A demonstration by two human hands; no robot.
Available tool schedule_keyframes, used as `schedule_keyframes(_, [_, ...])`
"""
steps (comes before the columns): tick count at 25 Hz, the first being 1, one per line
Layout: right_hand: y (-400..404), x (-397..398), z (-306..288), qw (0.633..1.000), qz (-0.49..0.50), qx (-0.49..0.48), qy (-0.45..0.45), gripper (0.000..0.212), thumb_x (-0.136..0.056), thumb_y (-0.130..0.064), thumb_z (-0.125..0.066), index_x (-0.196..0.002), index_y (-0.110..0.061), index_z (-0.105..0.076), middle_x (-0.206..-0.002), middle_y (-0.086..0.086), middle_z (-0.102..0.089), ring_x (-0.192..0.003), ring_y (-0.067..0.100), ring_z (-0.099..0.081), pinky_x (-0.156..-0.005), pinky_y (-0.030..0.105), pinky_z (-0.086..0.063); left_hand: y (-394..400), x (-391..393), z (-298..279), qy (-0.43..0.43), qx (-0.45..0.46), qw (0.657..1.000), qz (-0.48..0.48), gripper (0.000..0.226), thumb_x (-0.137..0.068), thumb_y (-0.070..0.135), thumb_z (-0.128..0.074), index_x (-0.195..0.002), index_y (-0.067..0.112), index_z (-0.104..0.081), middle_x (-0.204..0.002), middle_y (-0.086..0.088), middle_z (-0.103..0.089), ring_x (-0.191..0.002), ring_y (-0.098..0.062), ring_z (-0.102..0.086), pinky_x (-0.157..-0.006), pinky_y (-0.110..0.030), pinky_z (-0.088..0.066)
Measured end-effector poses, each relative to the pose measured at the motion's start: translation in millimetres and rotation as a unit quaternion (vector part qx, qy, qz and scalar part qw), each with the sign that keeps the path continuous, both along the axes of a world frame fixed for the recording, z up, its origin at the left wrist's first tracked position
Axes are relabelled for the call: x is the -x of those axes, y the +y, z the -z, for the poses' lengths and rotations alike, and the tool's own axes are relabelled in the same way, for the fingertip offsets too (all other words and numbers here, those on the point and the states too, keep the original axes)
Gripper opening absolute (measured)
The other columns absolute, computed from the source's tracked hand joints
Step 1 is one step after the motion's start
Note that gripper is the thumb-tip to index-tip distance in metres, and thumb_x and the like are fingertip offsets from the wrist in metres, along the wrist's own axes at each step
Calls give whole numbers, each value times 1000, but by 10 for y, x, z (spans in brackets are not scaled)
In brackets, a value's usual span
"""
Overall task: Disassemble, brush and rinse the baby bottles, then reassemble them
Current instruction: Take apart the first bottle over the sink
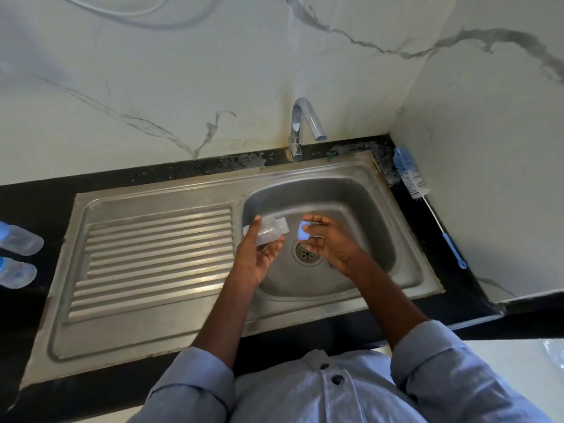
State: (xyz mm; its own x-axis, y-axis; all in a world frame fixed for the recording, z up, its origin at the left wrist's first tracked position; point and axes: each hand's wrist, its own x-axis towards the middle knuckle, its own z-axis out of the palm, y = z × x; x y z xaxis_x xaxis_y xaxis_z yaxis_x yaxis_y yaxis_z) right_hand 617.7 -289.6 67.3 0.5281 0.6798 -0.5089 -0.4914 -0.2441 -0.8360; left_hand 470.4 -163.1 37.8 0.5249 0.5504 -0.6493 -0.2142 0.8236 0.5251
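Over the sink basin (360, 190), my left hand (259, 254) holds a clear baby bottle body (270, 230) on its side, threaded neck pointing right. My right hand (328, 242) pinches a blue screw ring (303, 233) a short way from the neck, apart from the bottle. Two more bottles with blue tops lie on the black counter at the far left, one further back (21, 239) and one nearer (16, 271). A blue-and-white bottle brush (410, 178) lies on the counter to the right of the sink.
A chrome tap (302, 126) stands behind the basin; no water is seen running. The drain (306, 254) sits under my hands. The ribbed draining board (152, 264) fills the sink's left half. Marble walls close the back and right side.
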Motion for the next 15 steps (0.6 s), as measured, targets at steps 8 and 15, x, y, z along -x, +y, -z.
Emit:
schedule_keyframes(8, [-111,-149,382,984,-2,176,23,9,-94,-23,-71,-85,-21,-71,-86,6,-71,-73,19,-65,-64,27,-44,-187,-305,385,289,-154,937,118,39,-89,19,-80,-116,-4,-62,-98,-16,-61,-68,-22,-56,-54,-24,-43])
schedule_keyframes(15, [-138,-227,676,966,-9,237,101,5,-101,-13,-62,-97,-13,-65,-95,12,-67,-77,21,-63,-66,28,-48,-240,-388,767,396,-203,866,229,49,-96,15,-72,-132,-10,-51,-133,-26,-57,-118,-36,-59,-101,-40,-50])
